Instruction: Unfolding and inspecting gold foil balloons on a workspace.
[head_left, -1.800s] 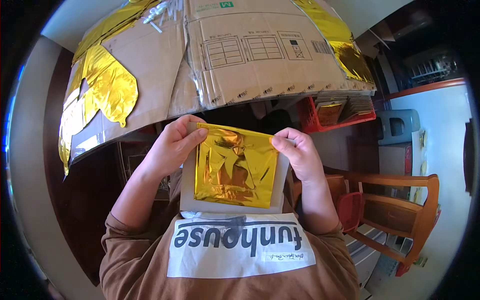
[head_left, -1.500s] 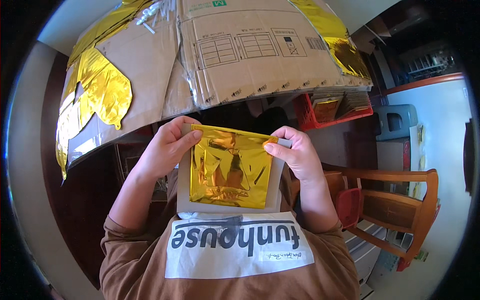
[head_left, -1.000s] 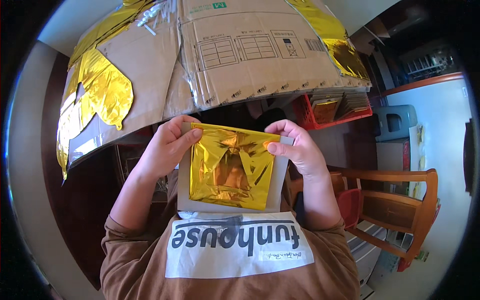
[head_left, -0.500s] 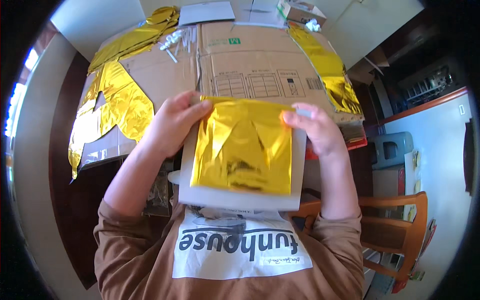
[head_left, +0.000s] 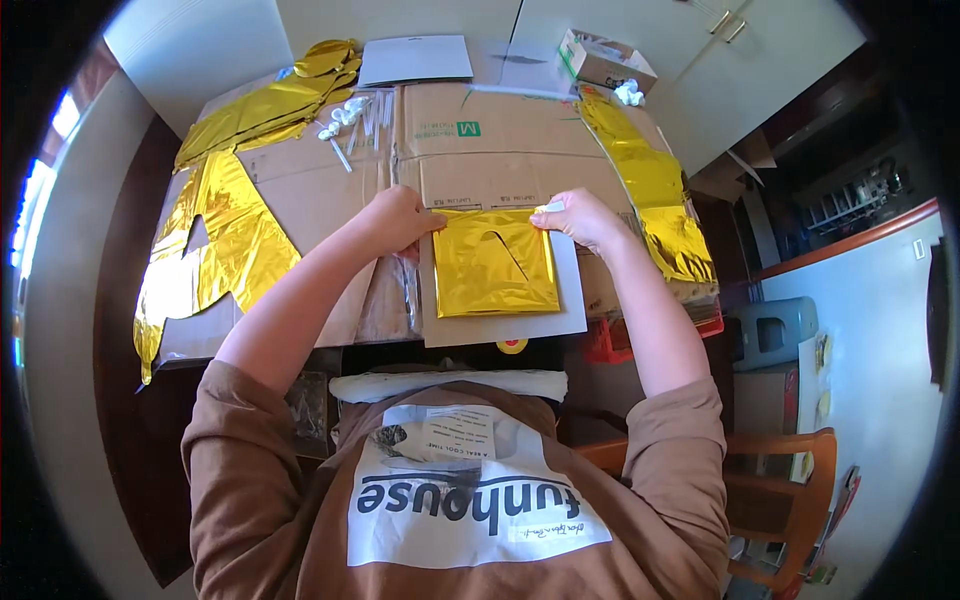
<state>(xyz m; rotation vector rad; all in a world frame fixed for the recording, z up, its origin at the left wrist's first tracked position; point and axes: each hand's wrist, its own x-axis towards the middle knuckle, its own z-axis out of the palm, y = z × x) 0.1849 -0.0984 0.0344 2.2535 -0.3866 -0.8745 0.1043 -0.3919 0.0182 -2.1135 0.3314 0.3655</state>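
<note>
A flat foil balloon [head_left: 495, 275], gold and folded into a square, lies on a pale card [head_left: 572, 300] at the front edge of the cardboard-covered table. My left hand [head_left: 402, 222] pinches its upper left corner, fingers closed. At the upper right corner, my right hand [head_left: 582, 222] grips the balloon and card between thumb and fingers. A dark slit-like crease runs across the foil. Left of my left arm lies a larger unfolded gold foil piece [head_left: 240, 220], hanging partly over the table edge.
Flattened cardboard [head_left: 500, 135] covers the table. More gold foil lies at the back left [head_left: 250, 120] and along the right side [head_left: 650, 170]. Clear straws [head_left: 378, 110] and white curled ribbon [head_left: 348, 112] lie behind. A small open box [head_left: 608, 62] stands back right; a wooden chair [head_left: 780, 450] is nearer.
Both hands have carried the balloon and card forward, away from my chest and onto the front of the table. They still grip the upper corners.
</note>
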